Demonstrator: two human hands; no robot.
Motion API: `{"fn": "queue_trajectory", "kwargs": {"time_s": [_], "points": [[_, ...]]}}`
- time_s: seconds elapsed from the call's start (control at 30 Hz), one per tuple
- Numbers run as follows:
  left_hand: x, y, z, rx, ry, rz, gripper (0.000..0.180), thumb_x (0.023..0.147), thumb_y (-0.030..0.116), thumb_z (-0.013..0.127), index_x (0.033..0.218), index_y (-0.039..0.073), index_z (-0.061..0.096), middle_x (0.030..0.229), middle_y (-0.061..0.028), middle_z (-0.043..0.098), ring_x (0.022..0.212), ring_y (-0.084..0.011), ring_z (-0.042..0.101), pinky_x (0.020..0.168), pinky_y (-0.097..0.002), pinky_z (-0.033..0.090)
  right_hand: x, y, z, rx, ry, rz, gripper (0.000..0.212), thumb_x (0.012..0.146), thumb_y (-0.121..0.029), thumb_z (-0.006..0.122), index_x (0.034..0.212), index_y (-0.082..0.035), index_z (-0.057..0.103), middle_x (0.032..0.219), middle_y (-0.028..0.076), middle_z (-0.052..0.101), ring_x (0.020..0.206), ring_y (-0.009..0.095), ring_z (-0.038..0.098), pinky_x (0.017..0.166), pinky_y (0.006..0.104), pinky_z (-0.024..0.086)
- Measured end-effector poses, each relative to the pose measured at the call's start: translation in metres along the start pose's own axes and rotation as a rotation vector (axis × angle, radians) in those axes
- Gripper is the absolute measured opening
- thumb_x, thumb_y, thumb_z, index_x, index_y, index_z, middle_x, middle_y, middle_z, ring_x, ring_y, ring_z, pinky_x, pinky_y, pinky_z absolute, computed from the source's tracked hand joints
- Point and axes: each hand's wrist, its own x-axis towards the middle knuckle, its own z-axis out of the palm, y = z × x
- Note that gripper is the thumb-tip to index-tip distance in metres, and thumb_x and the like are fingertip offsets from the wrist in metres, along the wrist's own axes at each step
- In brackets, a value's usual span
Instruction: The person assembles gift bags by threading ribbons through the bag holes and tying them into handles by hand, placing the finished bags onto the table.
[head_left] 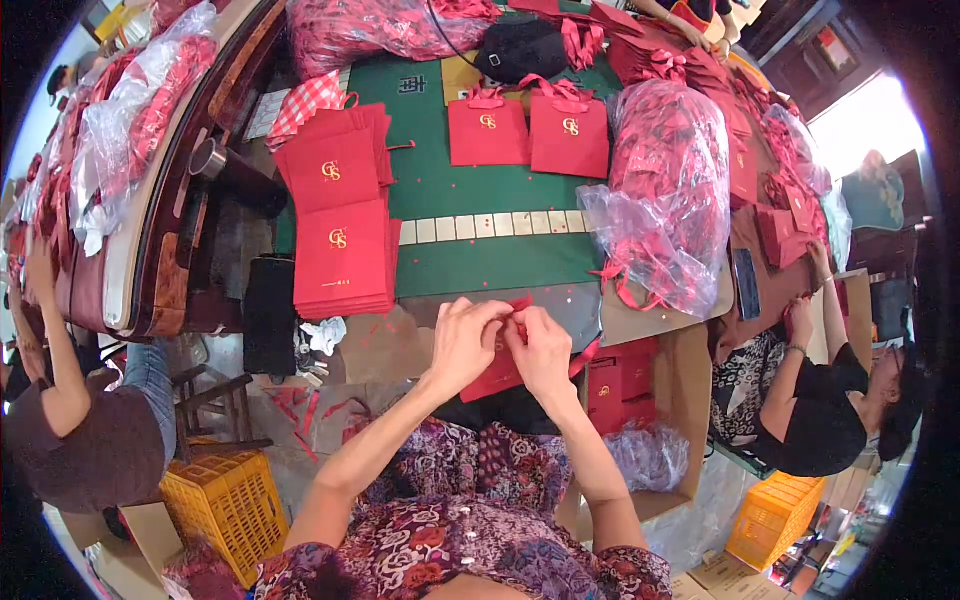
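Observation:
A red paper gift bag point(493, 381) rests near my lap at the table's front edge, partly covered by my hands. My left hand point(466, 342) is closed with thumb and finger pinched at the bag's top edge. Close beside it, my right hand point(541, 350) pinches the same edge from the other side. A red ribbon point(587, 356) trails out to the right of my right hand. What lies exactly between the fingertips is too small to make out. Left of my hands, flat red bags point(342, 258) lie in overlapping stacks on the table.
Two finished red bags with ribbon handles point(570, 135) stand on the green tabletop point(480, 270). A clear plastic sack of red bags point(668, 190) lies to the right, above an open cardboard box point(685, 420). A steel cup point(208, 160) sits left. People work on both sides.

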Motion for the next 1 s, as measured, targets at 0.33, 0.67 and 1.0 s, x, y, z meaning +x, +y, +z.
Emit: {"fn": "queue_trajectory", "kwargs": {"time_s": [0.33, 0.67, 1.0], "points": [[0.0, -0.014, -0.006, -0.097, -0.047, -0.15, 0.018, 0.085, 0.022, 0.073, 0.099, 0.011, 0.068, 0.085, -0.0051, 0.073, 0.082, -0.0242, 0.063, 0.082, -0.0402, 0.042, -0.003, -0.002, -0.014, 0.302, -0.03, 0.091, 0.022, 0.084, -0.003, 0.075, 0.105, -0.004, 0.071, 0.1, 0.011, 0.065, 0.084, 0.02, 0.066, 0.07, 0.03, 0.052], [-0.012, -0.003, -0.01, -0.028, -0.039, 0.036, 0.016, 0.077, 0.016, 0.077, 0.089, 0.013, 0.068, 0.076, -0.0002, 0.068, 0.078, -0.0234, 0.058, 0.081, -0.0398, 0.04, 0.03, 0.023, -0.03, 0.377, -0.416, 0.012, 0.011, 0.089, -0.011, 0.066, 0.095, -0.003, 0.07, 0.088, 0.011, 0.065, 0.089, 0.026, 0.064, 0.082, 0.0356, 0.05], [-0.019, 0.001, -0.013, 0.231, -0.019, 0.419, 0.009, 0.076, 0.016, 0.074, 0.085, 0.017, 0.072, 0.083, 0.0039, 0.063, 0.081, -0.0184, 0.055, 0.086, -0.0381, 0.039, 0.045, 0.04, -0.039, 0.385, -0.915, -0.044, 0.018, 0.095, -0.009, 0.057, 0.106, -0.001, 0.068, 0.1, 0.012, 0.062, 0.095, 0.026, 0.064, 0.085, 0.0357, 0.051]]}}
